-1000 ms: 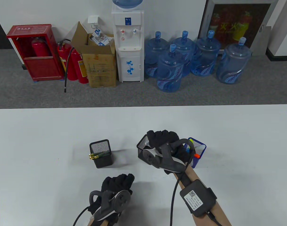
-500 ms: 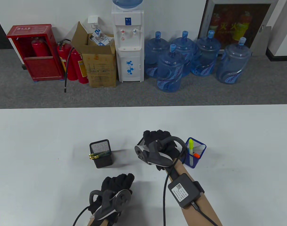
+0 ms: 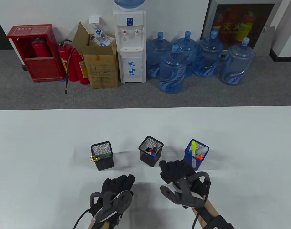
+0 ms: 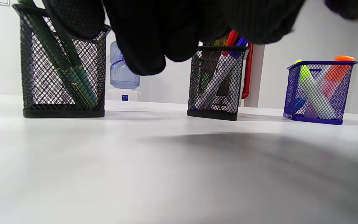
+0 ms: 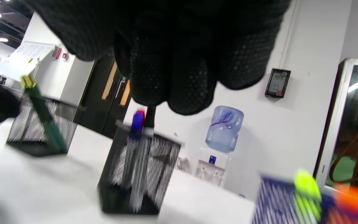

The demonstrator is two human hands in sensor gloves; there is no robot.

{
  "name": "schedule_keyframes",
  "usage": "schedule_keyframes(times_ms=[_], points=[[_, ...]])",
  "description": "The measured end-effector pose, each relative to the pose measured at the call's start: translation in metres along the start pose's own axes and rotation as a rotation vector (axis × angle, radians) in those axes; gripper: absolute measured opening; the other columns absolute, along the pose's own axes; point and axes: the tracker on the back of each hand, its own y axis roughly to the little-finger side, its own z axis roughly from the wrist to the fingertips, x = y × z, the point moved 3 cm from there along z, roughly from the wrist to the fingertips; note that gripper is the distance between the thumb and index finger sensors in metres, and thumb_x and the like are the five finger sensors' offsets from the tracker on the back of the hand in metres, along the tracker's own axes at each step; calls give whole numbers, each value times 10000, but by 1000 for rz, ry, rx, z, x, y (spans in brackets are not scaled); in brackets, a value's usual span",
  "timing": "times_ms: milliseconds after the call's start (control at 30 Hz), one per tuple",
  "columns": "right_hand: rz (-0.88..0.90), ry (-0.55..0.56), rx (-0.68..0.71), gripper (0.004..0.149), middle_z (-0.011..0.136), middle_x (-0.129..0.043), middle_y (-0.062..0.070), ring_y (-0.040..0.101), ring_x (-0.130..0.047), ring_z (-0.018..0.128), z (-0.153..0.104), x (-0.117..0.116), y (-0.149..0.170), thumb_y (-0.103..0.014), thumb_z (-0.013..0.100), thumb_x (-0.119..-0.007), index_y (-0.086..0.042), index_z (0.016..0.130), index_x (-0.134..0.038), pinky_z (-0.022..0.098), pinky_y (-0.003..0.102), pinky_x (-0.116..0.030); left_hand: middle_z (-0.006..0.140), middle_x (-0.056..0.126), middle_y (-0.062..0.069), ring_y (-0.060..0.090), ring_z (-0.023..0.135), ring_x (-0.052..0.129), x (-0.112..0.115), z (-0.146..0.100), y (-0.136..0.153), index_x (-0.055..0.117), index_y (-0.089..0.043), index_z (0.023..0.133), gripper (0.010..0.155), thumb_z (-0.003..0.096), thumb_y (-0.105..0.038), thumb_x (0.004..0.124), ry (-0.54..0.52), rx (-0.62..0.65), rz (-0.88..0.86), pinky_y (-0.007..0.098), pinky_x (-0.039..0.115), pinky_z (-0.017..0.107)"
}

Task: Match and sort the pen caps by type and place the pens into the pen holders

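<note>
Now three mesh pen holders are seen in a row across the tabletop point(image 3: 40, 133), and both hands are found on the near side of that row, neither touching a holder. The middle black holder point(image 3: 150, 151), with red- and blue-capped markers point(image 3: 152, 152) leaning inside it, lies just beyond and slightly left of the right hand point(image 3: 177, 175), which is the nearer hand to it; the blue holder point(image 3: 196, 154), with its highlighters point(image 3: 194, 148) standing nearly upright, lies just beyond that hand to the right. The left black holder point(image 3: 102, 155), in which green pens point(image 3: 100, 157) are tilted with their gold ends over the near-left rim, lies beyond the left hand point(image 3: 118, 183), a little to its left. Nothing is held by either hand: the fingers of both are loosely curled and hang above the surface. No loose pen or cap is seen on the tabletop, so the sorting is judged to be complete or very nearly so.
</note>
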Motion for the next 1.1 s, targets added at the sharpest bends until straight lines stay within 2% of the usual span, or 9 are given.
schedule_keyframes(times_ms=[133, 267, 533, 1100], points=[[-1, -52, -40, 546, 786, -961, -70, 169, -1008, 731, -28, -35, 10, -479, 413, -716, -254, 907, -777, 631, 434, -835, 1071, 739, 23, 293, 899, 905, 2, 2, 0, 594, -335, 1057, 671, 408, -443, 722, 8, -12, 19, 638, 621, 751], [39, -107, -95, 579, 848, -930, -48, 203, -958, 818, -46, -55, 26, -480, 413, -716, -245, 942, -745, 680, 468, -775, 1073, 736, 26, 299, 905, 901, 2, 2, 2, 591, -334, 1057, 672, 407, -444, 721, 4, -17, 45, 643, 616, 753], [-18, -145, -97, 601, 885, -912, -49, 211, -928, 869, -56, -60, 36, -489, 411, -711, -253, 963, -724, 713, 500, -731, 1078, 735, 27, 309, 919, 894, 2, 1, 6, 593, -335, 1057, 671, 407, -444, 720, 9, -40, 56, 650, 603, 759], [-54, -203, -36, 606, 908, -900, -41, 234, -896, 907, -57, -69, 22, -492, 409, -708, -261, 970, -718, 727, 547, -693, 1084, 733, 27, 313, 930, 887, 5, 1, 4, 595, -336, 1058, 673, 406, -449, 718, 36, -35, 57, 658, 594, 761]])
